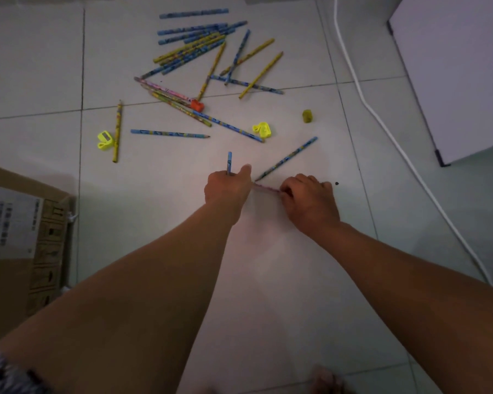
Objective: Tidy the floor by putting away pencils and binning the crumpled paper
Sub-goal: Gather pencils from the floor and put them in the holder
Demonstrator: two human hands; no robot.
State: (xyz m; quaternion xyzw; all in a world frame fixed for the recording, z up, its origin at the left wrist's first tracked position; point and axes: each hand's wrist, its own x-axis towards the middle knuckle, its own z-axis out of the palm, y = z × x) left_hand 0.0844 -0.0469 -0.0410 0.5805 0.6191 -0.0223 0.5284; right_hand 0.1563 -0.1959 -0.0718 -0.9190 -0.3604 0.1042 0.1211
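Note:
Several blue and yellow pencils lie scattered on the tiled floor ahead of me. My left hand is closed around a blue pencil that sticks up out of the fist. My right hand pinches one end of a pink pencil lying flat between both hands. A blue pencil lies diagonally just beyond it. No crumpled paper is visible.
Two yellow sharpeners, an orange sharpener and an olive eraser lie among the pencils. A cardboard box stands at the left. A white cable and a white cabinet are at the right.

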